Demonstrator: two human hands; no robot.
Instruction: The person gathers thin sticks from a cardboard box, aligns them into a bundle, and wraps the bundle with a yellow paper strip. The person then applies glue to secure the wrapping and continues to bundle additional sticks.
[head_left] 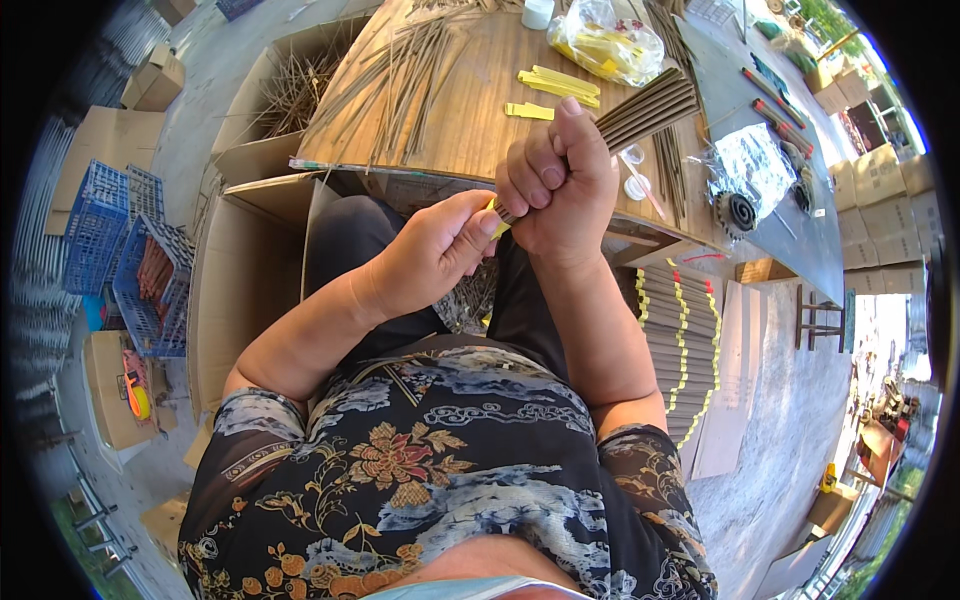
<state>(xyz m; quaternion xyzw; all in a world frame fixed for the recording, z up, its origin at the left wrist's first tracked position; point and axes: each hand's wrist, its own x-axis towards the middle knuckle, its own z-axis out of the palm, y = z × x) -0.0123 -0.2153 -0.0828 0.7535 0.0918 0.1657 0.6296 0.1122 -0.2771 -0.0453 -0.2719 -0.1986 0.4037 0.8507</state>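
Through right hand [565, 185], brown stick bundle [650, 110]; yellow strip [501, 229] in left hand [430, 250]

The wooden table [490, 135] carries a clear plastic bag [607, 45] with yellow material inside. Just left of the bag stands a white tub [537, 14]; well to its left, loose brown sticks [415, 85] lie fanned over the wood. Yellow strips [560, 84] lie in two piles on the bag's near side. Right of the bag, a grey tabletop [805, 245] holds crumpled silvery plastic [750, 165] and, beyond that, red-and-black rods [778, 118].
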